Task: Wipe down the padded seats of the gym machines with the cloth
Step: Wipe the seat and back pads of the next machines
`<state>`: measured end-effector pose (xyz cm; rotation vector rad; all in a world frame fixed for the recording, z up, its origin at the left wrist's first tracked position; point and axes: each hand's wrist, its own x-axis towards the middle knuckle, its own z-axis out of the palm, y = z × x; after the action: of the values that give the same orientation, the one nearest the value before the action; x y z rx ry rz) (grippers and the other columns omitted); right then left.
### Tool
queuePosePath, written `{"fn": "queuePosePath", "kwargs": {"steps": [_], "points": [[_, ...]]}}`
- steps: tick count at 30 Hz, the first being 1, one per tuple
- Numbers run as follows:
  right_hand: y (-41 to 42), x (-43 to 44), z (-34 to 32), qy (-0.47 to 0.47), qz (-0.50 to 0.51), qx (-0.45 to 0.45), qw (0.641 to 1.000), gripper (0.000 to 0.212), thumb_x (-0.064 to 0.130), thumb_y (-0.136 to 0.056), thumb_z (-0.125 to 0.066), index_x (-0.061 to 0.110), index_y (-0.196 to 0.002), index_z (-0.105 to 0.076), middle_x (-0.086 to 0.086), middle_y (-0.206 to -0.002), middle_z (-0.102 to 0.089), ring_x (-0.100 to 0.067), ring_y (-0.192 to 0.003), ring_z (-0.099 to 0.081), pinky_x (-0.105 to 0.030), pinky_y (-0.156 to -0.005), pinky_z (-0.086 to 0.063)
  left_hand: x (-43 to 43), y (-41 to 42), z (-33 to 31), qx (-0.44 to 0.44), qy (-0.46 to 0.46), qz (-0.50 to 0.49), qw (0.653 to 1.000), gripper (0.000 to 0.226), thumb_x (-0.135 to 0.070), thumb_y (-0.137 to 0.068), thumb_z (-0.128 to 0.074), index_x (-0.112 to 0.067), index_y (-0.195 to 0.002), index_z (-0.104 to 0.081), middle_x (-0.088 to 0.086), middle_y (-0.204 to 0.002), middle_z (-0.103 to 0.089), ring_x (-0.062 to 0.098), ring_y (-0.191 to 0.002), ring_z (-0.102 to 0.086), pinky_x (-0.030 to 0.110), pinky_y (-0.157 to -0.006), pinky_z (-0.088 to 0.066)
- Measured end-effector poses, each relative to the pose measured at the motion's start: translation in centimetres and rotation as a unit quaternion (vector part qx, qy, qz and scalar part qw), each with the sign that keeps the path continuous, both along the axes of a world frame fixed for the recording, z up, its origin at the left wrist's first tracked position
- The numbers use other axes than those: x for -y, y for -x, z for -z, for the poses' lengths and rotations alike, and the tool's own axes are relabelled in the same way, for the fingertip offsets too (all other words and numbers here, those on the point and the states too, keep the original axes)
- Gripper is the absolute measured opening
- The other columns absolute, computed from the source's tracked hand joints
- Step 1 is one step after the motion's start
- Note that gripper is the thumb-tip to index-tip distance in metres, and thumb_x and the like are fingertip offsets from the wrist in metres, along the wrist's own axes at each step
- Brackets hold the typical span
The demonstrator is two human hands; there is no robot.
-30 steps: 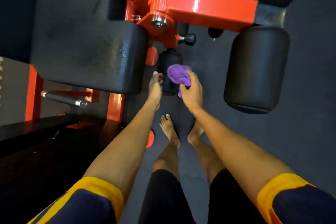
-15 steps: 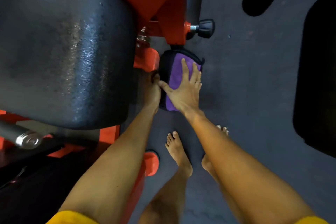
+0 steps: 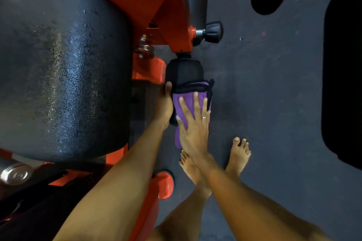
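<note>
Head camera, looking down: my right hand (image 3: 193, 123) lies flat with fingers straight and spread, pressing the purple cloth (image 3: 188, 96) onto the small black roller pad (image 3: 184, 70) that hangs below the orange frame (image 3: 172, 15). I press the cloth, I do not pinch it, and its lower end droops off the pad's near end. My left hand (image 3: 165, 106) sits against the pad's left side, thumb along it. Its fingers are hidden behind the pad, so I cannot tell how far it is closed.

The likely trouble is that a cloth held only by palm pressure could slide off the rounded pad and drop to the dark floor (image 3: 274, 84) beside my bare feet (image 3: 238, 154). If the pad rolls on its axle, the cloth may turn with it and clean nothing unless my left hand holds the pad firmly. The adjustment knob (image 3: 213, 32) juts out just above, so an upward stroke risks my knuckles. The large seat pad (image 3: 58, 64) at left glistens, and I cannot tell whether that is moisture or its grain.
</note>
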<state>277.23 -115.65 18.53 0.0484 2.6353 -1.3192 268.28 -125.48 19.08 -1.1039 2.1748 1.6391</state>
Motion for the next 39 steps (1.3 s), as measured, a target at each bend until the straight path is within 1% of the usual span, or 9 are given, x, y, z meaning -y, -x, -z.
{"fn": "queuePosePath", "kwargs": {"steps": [3,7,10,16,20,23,31,35,39], "points": [[4.9,-0.6,0.8,-0.006,0.002,-0.003,1.0,0.056,0.049,-0.105,-0.033,0.04,-0.159,-0.028,0.002,-0.173,-0.001,-0.03,-0.158,0.008,-0.065,-0.123,-0.014,-1.7,-0.2,-0.4,0.009,0.028,-0.017,0.999,0.043,-0.033,-0.111,-0.033,-0.006,-0.137,-0.054,-0.005,-0.12,-0.055,0.013,-0.12,-0.052,0.012,-0.085,-0.031],[12.5,-1.9,1.3,0.042,0.007,0.036,0.998,0.054,0.05,-0.106,-0.037,0.045,-0.159,-0.024,0.009,-0.172,0.0,-0.026,-0.158,0.004,-0.064,-0.121,-0.022,-3.2,-1.0,-0.2,-0.002,0.057,-0.019,0.998,0.065,-0.051,-0.104,-0.037,-0.015,-0.157,-0.031,0.002,-0.163,-0.033,0.016,-0.15,-0.028,0.028,-0.122,-0.015],[10.2,-1.7,1.1,0.068,0.03,0.034,0.997,0.053,0.047,-0.109,-0.036,0.043,-0.16,-0.024,0.011,-0.172,0.003,-0.022,-0.158,0.007,-0.061,-0.123,-0.02,-2.1,-0.5,0.1,-0.017,0.075,-0.044,0.996,0.049,-0.034,-0.107,-0.041,-0.011,-0.149,-0.044,0.01,-0.154,-0.045,0.024,-0.143,-0.04,0.039,-0.12,-0.028],[-0.3,-0.9,1.0,0.05,0.009,0.021,0.998,0.053,0.046,-0.108,-0.036,0.037,-0.16,-0.028,0.012,-0.172,0.005,-0.02,-0.158,0.014,-0.061,-0.125,-0.005,-0.7,1.3,0.2,0.047,0.017,-0.093,0.994,0.076,-0.068,-0.097,-0.029,-0.018,-0.154,-0.038,0.006,-0.159,-0.039,0.024,-0.146,-0.036,0.039,-0.12,-0.027],[7.7,-0.5,0.0,0.021,0.007,0.041,0.999,0.056,0.044,-0.108,-0.037,0.04,-0.161,-0.021,0.009,-0.171,0.009,-0.027,-0.157,0.015,-0.06,-0.124,-0.002,-2.8,0.5,-0.7,0.02,-0.023,-0.075,0.997,0.086,-0.087,-0.086,-0.03,-0.031,-0.149,-0.047,-0.004,-0.154,-0.047,0.016,-0.142,-0.044,0.042,-0.122,-0.026],[12.7,-0.7,0.2,0.03,0.023,0.042,0.998,0.056,0.042,-0.109,-0.04,0.037,-0.162,-0.023,0.003,-0.173,0.0,-0.03,-0.158,0.008,-0.065,-0.123,-0.009,-4.0,-0.3,-1.9,0.009,-0.009,-0.079,0.997,0.083,-0.079,-0.091,-0.028,-0.028,-0.156,-0.035,-0.002,-0.163,-0.034,0.016,-0.15,-0.03,0.043,-0.125,-0.018],[-1.2,-0.9,0.2,0.027,-0.003,0.033,0.999,0.053,0.039,-0.11,-0.038,0.031,-0.161,-0.029,0.003,-0.173,-0.001,-0.023,-0.158,0.013,-0.064,-0.124,-0.005,0.4,1.3,2.9,0.084,-0.01,-0.138,0.987,0.13,-0.11,-0.052,-0.013,-0.032,-0.151,-0.043,0.001,-0.155,-0.047,0.026,-0.146,-0.038,0.052,-0.121,-0.025],[2.2,-0.4,-0.1,0.003,-0.009,0.042,0.999,0.054,0.039,-0.109,-0.034,0.036,-0.162,-0.021,0.006,-0.171,0.009,-0.027,-0.157,0.017,-0.064,-0.124,-0.001,-1.6,0.9,-0.5,0.066,-0.074,-0.093,0.991,0.102,-0.095,-0.079,-0.022,-0.028,-0.152,-0.043,-0.001,-0.155,-0.047,0.019,-0.143,-0.042,0.045,-0.122,-0.028],[11.2,-0.7,-0.7,-0.001,-0.006,0.055,0.998,0.057,0.043,-0.11,-0.035,0.037,-0.163,-0.016,0.004,-0.172,0.008,-0.029,-0.157,0.014,-0.062,-0.124,-0.003,-4.2,-0.8,-3.2,0.042,-0.003,-0.063,0.997,0.092,-0.091,-0.082,-0.021,-0.035,-0.152,-0.042,-0.006,-0.159,-0.04,0.014,-0.147,-0.036,0.045,-0.123,-0.023]]}}
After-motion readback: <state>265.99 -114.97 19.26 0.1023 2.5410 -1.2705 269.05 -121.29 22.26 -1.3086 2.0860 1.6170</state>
